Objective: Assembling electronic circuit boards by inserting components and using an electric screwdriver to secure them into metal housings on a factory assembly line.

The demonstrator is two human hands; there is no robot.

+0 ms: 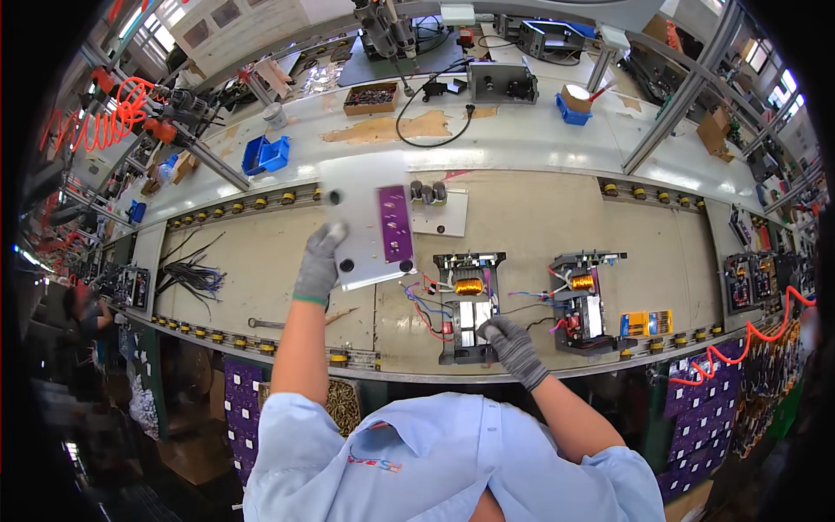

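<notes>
My left hand [320, 263], in a grey glove, grips the left edge of a pale metal panel [357, 222] and holds it up over the bench. A purple circuit board [396, 224] with solder points runs along the panel's right side, and black round feet sit near its corners. My right hand [515, 348], gloved too, has its fingers curled at the right edge of a black-framed electronic unit [470, 339]. That unit has an orange copper coil [468, 286], shiny metal blocks and loose coloured wires. Behind the panel, a second plate [452, 215] with dark capacitors [427, 192] is partly hidden.
A similar unit [591, 304] stands to the right, beside an orange bit set [646, 324]. Black cables [193, 274] and a wrench [265, 324] lie at left. Roller tracks [235, 207] edge the bench. Blue bins [265, 155] and a hanging screwdriver [387, 39] are farther back.
</notes>
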